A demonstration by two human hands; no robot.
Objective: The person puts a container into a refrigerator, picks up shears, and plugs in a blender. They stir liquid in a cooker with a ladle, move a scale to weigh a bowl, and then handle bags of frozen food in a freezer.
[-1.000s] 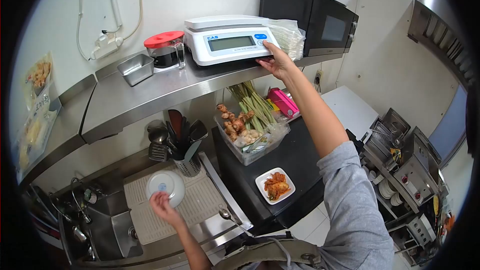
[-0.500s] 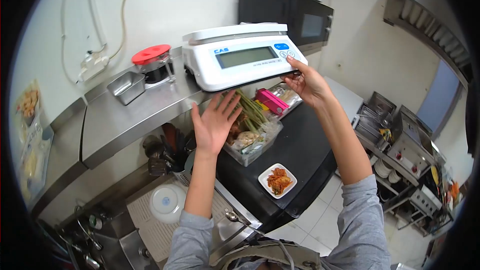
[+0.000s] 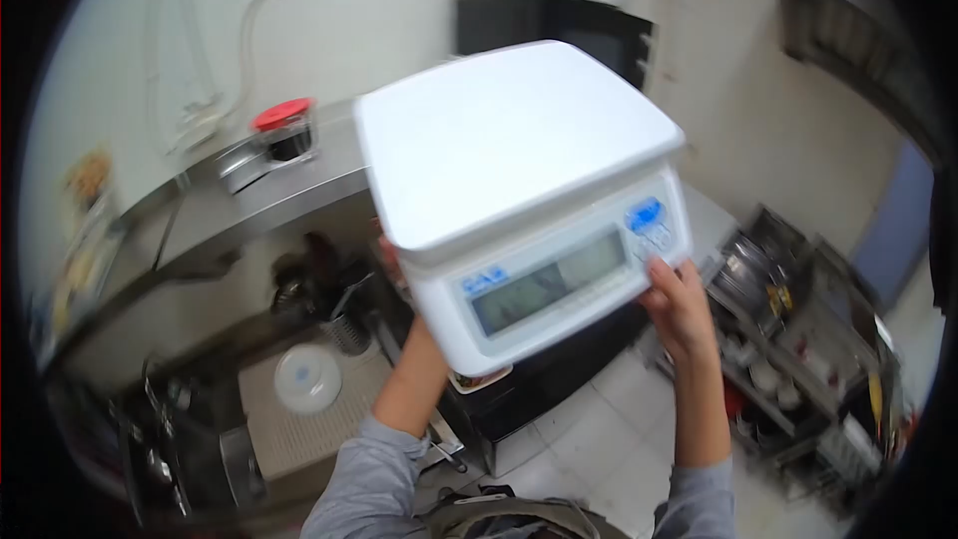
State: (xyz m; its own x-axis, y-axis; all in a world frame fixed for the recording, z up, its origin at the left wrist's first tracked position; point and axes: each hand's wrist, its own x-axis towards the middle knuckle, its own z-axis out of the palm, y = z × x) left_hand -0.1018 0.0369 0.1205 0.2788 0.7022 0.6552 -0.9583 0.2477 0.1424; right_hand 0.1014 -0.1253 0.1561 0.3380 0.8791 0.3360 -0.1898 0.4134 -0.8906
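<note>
A white digital scale (image 3: 514, 145) is held up in the air before me, its flat top tilted toward me and its display facing me. My right hand (image 3: 681, 311) grips its front right corner, the thumb near the buttons and the fingers underneath. My left hand (image 3: 388, 252) is at the scale's left side; only bits of the fingers show at the edge, and the rest is behind the scale. Below the scale's lower edge, part of a small white dish (image 3: 482, 379) peeks out on the black counter.
A steel shelf (image 3: 334, 172) on the left wall bears a red-lidded jar (image 3: 284, 130) and a metal pan (image 3: 244, 165). Behind the scale stands a black microwave (image 3: 499, 25). A white plate (image 3: 307, 379) lies on the drainboard by the sink. Metal racks (image 3: 798, 339) stand at right.
The scale has come off the shelf area toward me and tipped so its top shows. My left hand has gone from open below it to its left side; my right hand has moved down with it.
</note>
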